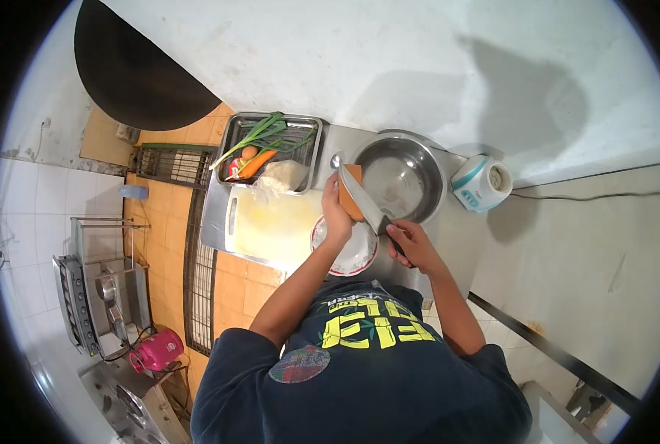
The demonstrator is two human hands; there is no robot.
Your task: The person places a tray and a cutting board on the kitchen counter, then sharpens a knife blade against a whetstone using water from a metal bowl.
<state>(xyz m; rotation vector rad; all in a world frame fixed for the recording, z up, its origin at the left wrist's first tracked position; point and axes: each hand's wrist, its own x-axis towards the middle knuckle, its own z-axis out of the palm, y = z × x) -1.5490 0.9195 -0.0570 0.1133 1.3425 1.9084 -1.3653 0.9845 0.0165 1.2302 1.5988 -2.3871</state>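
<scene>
My right hand [413,246] is closed round the black handle of a kitchen knife [364,198], whose broad blade points up and to the left. In my left hand [335,213] is an orange rectangular block [352,180]; whether it is a sponge or a sharpening stone I cannot tell. The blade lies across the block, seemingly against it. Below both hands sits a white bowl with a red patterned rim [353,257]. A steel basin [435,194] stands just beyond my right hand. Near the block's top is a small shiny round metal thing [336,160].
A metal tray [317,144] at the back left holds green onions [252,139], a carrot [257,164], an egg and a plastic bag [284,176]. A cutting board [267,226] lies left of the bowl. A white and teal appliance [481,183] stands right of the basin by the wall.
</scene>
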